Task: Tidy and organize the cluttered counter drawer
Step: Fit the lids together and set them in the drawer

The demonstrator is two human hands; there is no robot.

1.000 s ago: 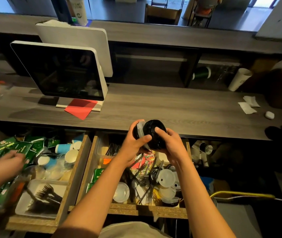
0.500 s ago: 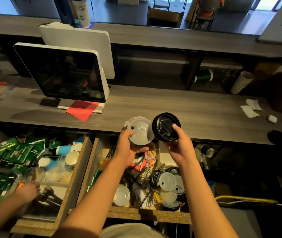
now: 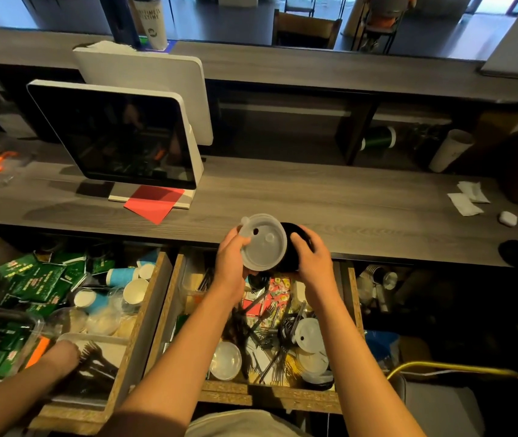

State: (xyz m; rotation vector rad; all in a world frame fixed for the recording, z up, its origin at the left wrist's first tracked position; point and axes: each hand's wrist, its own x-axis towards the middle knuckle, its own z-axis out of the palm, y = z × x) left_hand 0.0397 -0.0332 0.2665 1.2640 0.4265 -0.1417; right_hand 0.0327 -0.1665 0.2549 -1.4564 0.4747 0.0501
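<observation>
Left hand (image 3: 230,260) grips a clear lid (image 3: 262,241); right hand (image 3: 312,255) curls around a black lid (image 3: 292,238). Half a second ago the lids were side by side; now the clear overlaps the black.

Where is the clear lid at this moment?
In the head view, the clear lid is in the left hand, held above the right drawer at the counter's front edge, overlapping the black lid in the right hand.

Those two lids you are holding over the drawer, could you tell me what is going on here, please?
The person is sorting an open, cluttered drawer. The left hand grips a translucent lid, the right hand a black lid partly behind it, both above the drawer. Forks, cups and more lids lie inside. Another person's arm reaches into the neighbouring drawer.
</observation>
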